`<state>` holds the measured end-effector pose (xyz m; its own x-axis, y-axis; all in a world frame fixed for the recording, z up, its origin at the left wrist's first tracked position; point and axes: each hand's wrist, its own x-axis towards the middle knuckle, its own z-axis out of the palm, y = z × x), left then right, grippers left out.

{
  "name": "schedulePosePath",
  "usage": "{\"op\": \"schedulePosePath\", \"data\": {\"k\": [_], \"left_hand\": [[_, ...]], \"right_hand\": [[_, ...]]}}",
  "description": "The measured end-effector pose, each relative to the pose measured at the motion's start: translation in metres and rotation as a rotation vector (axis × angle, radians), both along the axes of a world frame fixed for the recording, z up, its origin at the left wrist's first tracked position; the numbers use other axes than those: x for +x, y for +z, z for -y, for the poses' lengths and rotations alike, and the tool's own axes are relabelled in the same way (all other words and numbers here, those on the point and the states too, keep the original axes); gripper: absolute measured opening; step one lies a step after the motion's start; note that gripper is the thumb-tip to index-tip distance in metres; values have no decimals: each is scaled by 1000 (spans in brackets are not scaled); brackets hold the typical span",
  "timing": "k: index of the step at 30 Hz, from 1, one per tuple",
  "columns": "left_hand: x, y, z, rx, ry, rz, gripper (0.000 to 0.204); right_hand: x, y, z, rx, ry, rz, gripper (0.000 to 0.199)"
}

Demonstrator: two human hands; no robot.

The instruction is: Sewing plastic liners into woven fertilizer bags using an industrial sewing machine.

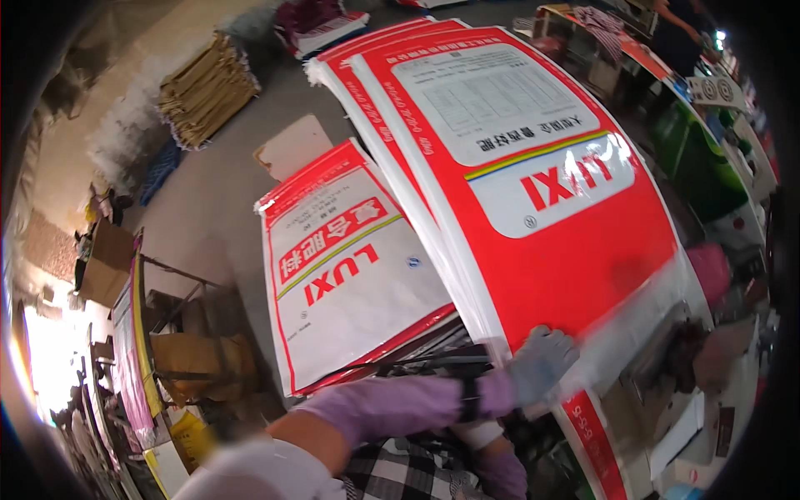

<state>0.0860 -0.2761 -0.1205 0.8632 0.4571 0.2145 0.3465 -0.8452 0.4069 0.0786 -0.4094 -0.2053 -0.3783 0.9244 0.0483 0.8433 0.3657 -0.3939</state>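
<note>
A large red and white woven plastic sack (533,275) lies on top of a pile of like sacks, its near white edge blurred. My left hand (542,367), in a grey glove below a lilac sleeve, is at the near left corner of this sack. Its fingers are curled together on the sack's edge. My right forearm (504,471), also in a lilac sleeve, passes beneath the left one; the right hand is mostly hidden behind it, so its fingers cannot be made out. Left of the pile lies another stack of white and red sacks (358,292).
Folded brown sacks (207,92) are piled on the floor at the far left. A cardboard box (108,262) stands near the left wall. Along the right runs a cluttered bench with a green thing (696,158). Another person (679,33) is at the far right.
</note>
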Motion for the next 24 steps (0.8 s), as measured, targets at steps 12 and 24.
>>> {"op": "schedulePosePath", "data": {"k": [12, 24], "left_hand": [[36, 8, -28, -599, -210, 67, 21], [19, 108, -76, -1150, 47, 281, 14]], "right_hand": [[179, 45, 11, -109, -963, -1597, 33], [160, 77, 0, 226, -1268, -354, 14]]}}
